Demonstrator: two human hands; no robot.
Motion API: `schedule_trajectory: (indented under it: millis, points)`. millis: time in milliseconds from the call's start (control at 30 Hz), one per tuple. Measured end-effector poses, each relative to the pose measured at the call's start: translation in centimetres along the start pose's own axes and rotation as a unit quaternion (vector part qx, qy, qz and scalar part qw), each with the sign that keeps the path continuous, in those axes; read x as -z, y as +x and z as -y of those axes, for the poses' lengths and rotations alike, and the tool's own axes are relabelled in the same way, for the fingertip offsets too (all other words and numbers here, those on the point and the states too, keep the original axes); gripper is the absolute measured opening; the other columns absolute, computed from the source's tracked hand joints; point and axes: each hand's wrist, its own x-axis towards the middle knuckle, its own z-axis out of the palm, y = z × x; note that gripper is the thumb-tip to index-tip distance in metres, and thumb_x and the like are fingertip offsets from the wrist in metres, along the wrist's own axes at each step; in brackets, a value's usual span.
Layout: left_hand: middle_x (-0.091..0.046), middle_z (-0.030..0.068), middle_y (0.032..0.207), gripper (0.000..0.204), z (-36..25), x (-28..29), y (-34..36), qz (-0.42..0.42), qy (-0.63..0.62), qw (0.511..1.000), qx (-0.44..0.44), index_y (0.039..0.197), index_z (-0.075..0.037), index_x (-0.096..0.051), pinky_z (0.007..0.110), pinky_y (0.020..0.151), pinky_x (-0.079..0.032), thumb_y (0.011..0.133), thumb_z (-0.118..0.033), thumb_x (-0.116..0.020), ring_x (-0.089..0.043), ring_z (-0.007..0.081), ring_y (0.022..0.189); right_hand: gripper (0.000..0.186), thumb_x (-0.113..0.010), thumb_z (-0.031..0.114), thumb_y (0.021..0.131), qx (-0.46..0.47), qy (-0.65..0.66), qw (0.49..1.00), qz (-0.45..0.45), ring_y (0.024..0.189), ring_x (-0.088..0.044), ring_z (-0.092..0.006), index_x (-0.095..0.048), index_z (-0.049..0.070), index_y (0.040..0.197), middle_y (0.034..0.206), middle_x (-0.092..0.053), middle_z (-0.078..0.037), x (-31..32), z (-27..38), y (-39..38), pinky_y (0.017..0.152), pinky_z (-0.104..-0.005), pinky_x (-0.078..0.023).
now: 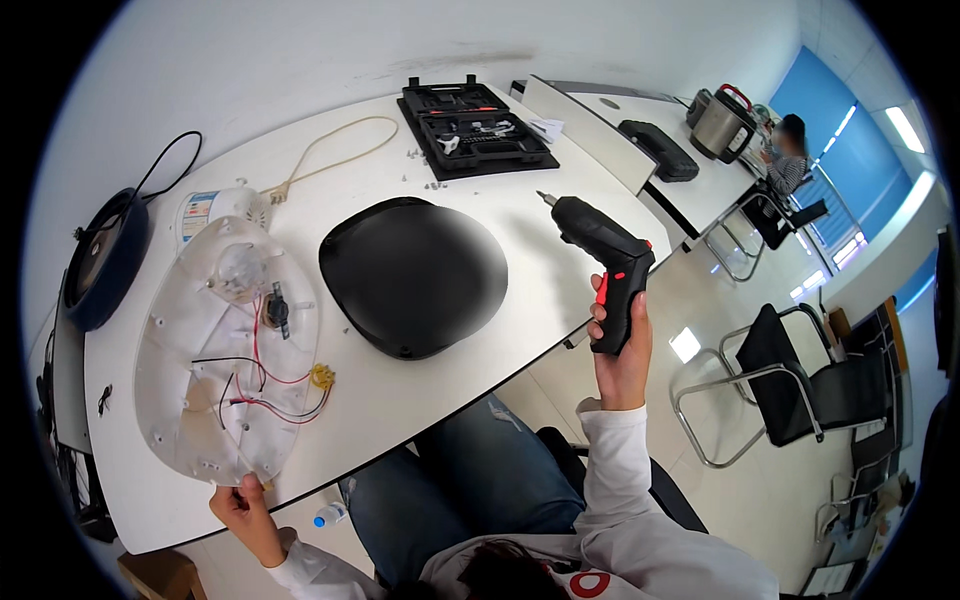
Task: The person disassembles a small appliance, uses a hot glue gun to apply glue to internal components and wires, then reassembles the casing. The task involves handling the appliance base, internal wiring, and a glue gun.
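My right hand (625, 370) is closed round the grip of a black cordless screwdriver (605, 235) with red accents, raised near the table's right side, its bit pointing up and left. At the lower left, my left hand (245, 510) pinches the near edge of a white plastic housing (172, 345), which lies with its hollow side up. Inside the housing are a small motor-like part (240, 272), a dark component (277, 311), red and black wires, and a yellow coil (321, 377). A black rounded cover (400, 285) rests on the table between my hands.
An opened tool case (480, 135) stands at the back, with scattered screws (435, 185) before it. A beige cable (340, 160), a white cylindrical part (195, 212) and a dark round pan (110, 265) lie leftward. Chairs (780, 380) and a seated person (787, 160) are off right.
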Motion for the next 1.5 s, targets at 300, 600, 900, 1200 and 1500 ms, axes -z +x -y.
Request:
schedule_trajectory:
  millis: [300,600,900,1200,1500]
  points:
    - [-0.039,-0.0026,0.057,0.045,-1.2,-1.1,0.3,-0.015,-0.006,0.999,-0.044,0.068,0.0,-0.051,0.024,0.05,-0.022,0.085,-0.038,-0.066,-0.031,0.006,0.054,0.063,-0.055,0.036,0.093,-0.118,0.39,0.91,0.082,0.077,-0.052,-0.0096,-0.027,0.01,0.143,0.142,-0.04,-0.011,-0.1,0.0,-1.6,0.059,-0.0212,-0.043]
    - [-0.043,0.0033,0.087,0.03,1.3,-0.3,-1.1,-0.073,-0.007,0.995,0.063,0.096,-0.003,-0.058,0.028,0.064,-0.038,0.079,-0.023,-0.074,-0.042,0.0142,0.072,0.062,-0.059,0.021,0.09,-0.149,0.397,0.894,0.141,0.075,-0.052,-0.0079,-0.027,0.016,0.143,0.143,-0.036,-0.008,-3.4,-1.4,-3.8,0.068,-0.0258,-0.043]
    - [-0.023,-0.0006,0.05,0.05,-1.8,-0.5,0.1,0.007,-0.025,0.999,-0.027,0.059,-0.003,-0.039,0.029,0.044,-0.017,0.077,-0.033,-0.074,-0.022,0.0109,0.048,0.065,-0.075,0.015,0.072,-0.309,-0.011,0.902,0.301,0.056,-0.051,-0.0109,-0.042,-0.001,0.126,0.091,-0.058,-0.01,-8.2,-4.2,-10.6,0.051,-0.0228,-0.041]
    - [-0.026,-0.0007,0.047,0.04,-2.6,-1.0,0.5,0.014,-0.002,0.999,-0.043,0.064,-0.004,-0.052,0.028,0.043,-0.022,0.081,-0.036,-0.069,-0.027,0.0114,0.043,0.032,-0.065,0.007,0.081,-0.367,-0.06,0.853,0.367,0.06,-0.052,-0.0085,-0.052,0.0,0.109,0.092,-0.059,-0.009,-12.7,-5.8,-13.2,0.055,-0.0223,-0.042]
    - [-0.027,0.0008,0.046,0.04,-2.7,-0.7,0.6,0.017,0.02,0.998,-0.054,0.063,-0.004,-0.05,0.029,0.042,-0.023,0.081,-0.035,-0.069,-0.029,0.0143,0.041,0.035,-0.065,0.007,0.08,-0.351,-0.066,0.862,0.359,0.058,-0.051,-0.0091,-0.05,-0.001,0.111,0.092,-0.059,-0.011,-12.2,-5.8,-13.4,0.054,-0.023,-0.041]
